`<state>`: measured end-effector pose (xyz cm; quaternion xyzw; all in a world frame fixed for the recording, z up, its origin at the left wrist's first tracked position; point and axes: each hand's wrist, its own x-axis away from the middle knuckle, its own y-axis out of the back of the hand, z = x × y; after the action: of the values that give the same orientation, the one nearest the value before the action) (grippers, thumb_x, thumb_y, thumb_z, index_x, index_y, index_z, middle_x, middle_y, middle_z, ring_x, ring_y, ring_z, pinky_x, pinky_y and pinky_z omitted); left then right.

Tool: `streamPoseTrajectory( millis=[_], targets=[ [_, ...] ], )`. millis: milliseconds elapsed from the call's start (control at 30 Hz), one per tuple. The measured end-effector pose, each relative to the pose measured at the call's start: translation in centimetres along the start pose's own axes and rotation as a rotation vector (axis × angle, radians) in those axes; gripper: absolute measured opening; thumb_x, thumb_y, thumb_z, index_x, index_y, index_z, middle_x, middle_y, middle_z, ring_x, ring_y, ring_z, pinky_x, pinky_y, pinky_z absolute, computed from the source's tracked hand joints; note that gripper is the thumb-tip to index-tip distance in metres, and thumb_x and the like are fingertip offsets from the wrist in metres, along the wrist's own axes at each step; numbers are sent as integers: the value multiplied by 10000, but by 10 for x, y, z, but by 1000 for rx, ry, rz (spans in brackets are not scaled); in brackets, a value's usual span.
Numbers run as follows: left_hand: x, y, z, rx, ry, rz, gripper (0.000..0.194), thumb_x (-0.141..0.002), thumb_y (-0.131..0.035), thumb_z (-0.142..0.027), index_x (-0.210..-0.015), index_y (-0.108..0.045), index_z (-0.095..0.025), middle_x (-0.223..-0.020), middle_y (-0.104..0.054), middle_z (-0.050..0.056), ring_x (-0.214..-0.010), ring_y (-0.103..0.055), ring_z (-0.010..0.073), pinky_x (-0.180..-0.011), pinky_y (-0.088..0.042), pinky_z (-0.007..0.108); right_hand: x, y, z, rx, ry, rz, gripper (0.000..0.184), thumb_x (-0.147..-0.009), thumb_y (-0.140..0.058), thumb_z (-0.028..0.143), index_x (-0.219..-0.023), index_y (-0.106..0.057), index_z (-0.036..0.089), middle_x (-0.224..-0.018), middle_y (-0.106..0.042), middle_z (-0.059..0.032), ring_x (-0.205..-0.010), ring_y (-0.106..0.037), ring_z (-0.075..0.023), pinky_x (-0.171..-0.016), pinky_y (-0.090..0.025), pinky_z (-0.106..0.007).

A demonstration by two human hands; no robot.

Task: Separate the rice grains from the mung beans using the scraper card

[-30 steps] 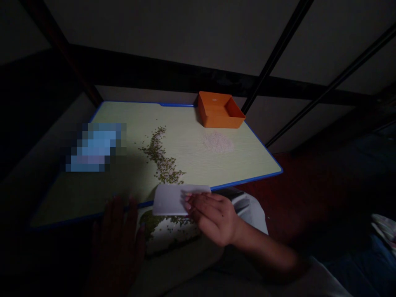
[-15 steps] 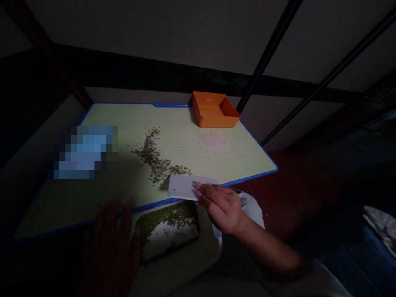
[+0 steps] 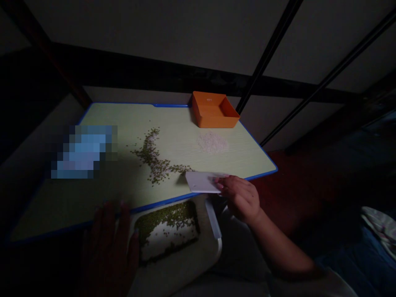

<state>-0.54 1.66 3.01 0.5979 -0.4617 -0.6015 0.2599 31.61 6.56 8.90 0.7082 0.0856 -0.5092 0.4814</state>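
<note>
My right hand (image 3: 243,196) grips a flat white board (image 3: 202,182) with a small hole near one corner. The board is tilted over the table's near edge, at the end of a trail of green beans (image 3: 154,163) mixed with pale grains. Below that edge stands a white plastic container (image 3: 210,247), with many green beans (image 3: 182,214) along its far and left sides and its white floor showing. In deep shadow, my left hand (image 3: 109,243) lies with fingers spread at the container's left side and the table edge; whether it presses on either is unclear.
An orange open box (image 3: 216,119) stands at the table's back right corner. In front of it lies a heap of pale grains (image 3: 213,142). A blurred-out bluish rectangle (image 3: 85,150) is on the left. Blue trim (image 3: 262,172) edges the pale table (image 3: 182,136).
My right hand has moved right and slightly up with the white board, uncovering the container's right rim. My left hand and the bean trail look nearly the same.
</note>
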Motion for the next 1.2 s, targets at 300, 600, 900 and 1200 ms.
streamPoseTrajectory(
  millis=[300,600,900,1200],
  targets=[
    [0,0,-1,3,28,10,679,-880,-401,-320,-1499,-129,-265,-1609,-281,213,-1496,-257,414,-1078,-405,734,5,20,-16,164,-156,-123,190,-910,-539,39,-1008,-623,179,-884,-788,-73,-858,-762,-176,-789,-640,-319],
    [0,3,-2,14,33,35,681,-883,-380,-312,-1502,-96,-287,-1632,-232,193,-1506,-229,406,-1102,-382,732,1,5,-10,110,-226,-101,219,-896,-528,41,-1013,-638,190,-877,-786,-80,-827,-758,-191,-785,-630,-331],
    [0,2,0,11,21,34,683,-883,-373,-335,-1503,-90,-290,-1632,-247,182,-1515,-221,383,-1119,-370,719,-24,-43,2,41,-236,-37,205,-923,-513,72,-1042,-659,153,-947,-779,-111,-886,-740,-201,-837,-606,-348],
    [1,3,-2,-3,30,18,671,-885,-366,-318,-1503,-107,-276,-1610,-278,216,-1496,-258,414,-1068,-410,738,-33,-54,9,-118,-139,-19,227,-905,-491,58,-1027,-641,177,-970,-774,-74,-923,-724,-157,-894,-585,-336]
  ],
)
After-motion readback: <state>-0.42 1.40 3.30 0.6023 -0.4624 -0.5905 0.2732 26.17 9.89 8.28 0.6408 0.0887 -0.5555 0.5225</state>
